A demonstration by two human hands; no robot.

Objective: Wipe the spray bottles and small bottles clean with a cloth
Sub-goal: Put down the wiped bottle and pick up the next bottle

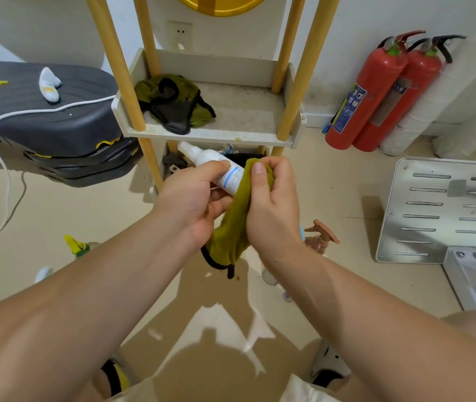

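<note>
Bright, even indoor light: a soft shadow pools on the floor [207, 338] near the bottom. Posts [306, 68] bow with wide-angle distortion, and the panel [422, 210] blurs at its right edge.

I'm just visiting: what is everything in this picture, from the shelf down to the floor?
white spray bottle: one, white, held before the shelf
cloth: one, olive green, wrapped round the bottle's lower end
second cloth: one, olive and black, on the shelf tray
shelf: one, white trays on wooden posts, at the wall
brown-topped trigger bottle: one, clear, floor beside the right wrist
yellow-topped bottle: one, yellow-green cap, floor at left
fire extinguishers: two, red, at the right wall
metal plate: one, silver, slotted, floor at right
cases: stack, dark grey, left
cable: one, white, across the cases
left hand: one, grips the white spray bottle
right hand: one, grips the cloth
</note>
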